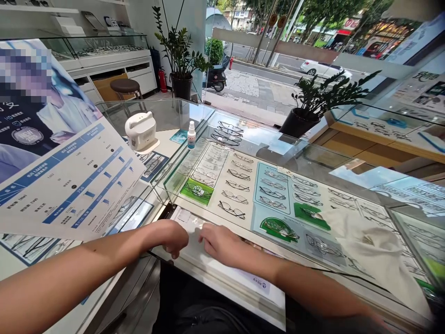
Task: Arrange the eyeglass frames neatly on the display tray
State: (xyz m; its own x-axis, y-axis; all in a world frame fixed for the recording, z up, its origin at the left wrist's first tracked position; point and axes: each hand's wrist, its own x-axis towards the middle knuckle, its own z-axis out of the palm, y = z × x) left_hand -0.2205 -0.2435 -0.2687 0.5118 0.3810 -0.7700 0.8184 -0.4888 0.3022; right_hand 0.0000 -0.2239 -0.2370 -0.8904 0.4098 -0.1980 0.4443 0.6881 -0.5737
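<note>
My left hand (173, 237) is curled into a loose fist at the near edge of a glass display counter (313, 167); what is in it, if anything, is hidden. My right hand (219, 242) lies beside it, fingers pointing left and held together, its fingertips on a small clear piece (194, 223) that I cannot make out. Both hands rest on a white tray or sheet (222, 273) along the counter's front. Rows of eyeglass frames (236, 185) lie under the glass just beyond the hands.
A large printed price chart (66, 181) leans at the left. A white device (141, 131) and a small spray bottle (191, 134) stand on the counter behind. A white cloth (368, 246) lies at the right. Potted plants (314, 104) stand at the back.
</note>
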